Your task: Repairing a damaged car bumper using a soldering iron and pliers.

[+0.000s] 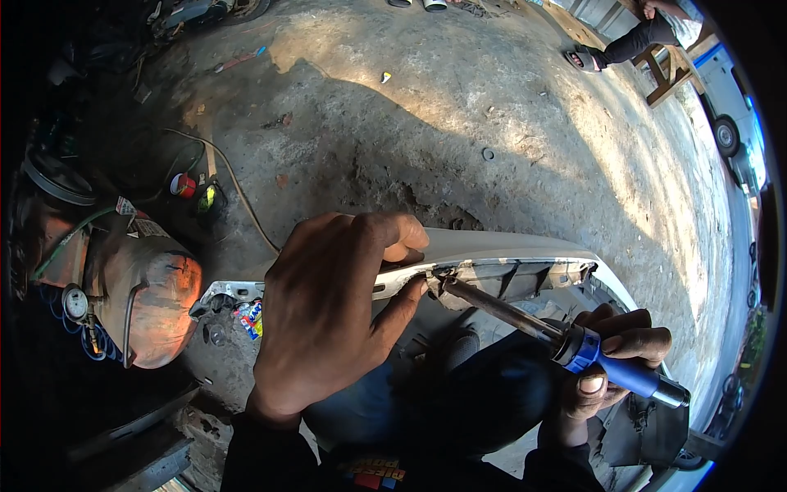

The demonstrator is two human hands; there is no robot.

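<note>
A white curved panel that looks like a car bumper [492, 243] lies across in front of me, its dark inner side facing my body. My left hand [324, 307] pinches the near edge of it between thumb and fingers. In my right hand [615, 353] is a soldering iron [512, 313] with a blue handle and a long, stained metal barrel. Its tip meets the panel's inner edge, just right of my left thumb. The exact point of contact is small and dark. My bent knees are under the panel.
An orange, worn compressor tank [156, 303] with a gauge [75, 303] stands at left, near a hose [234, 176] and a red can [183, 185]. A colourful wrapper [248, 318] lies beside it. At upper right are another person's leg [631, 41], a wooden bench [668, 84] and a vehicle [725, 102].
</note>
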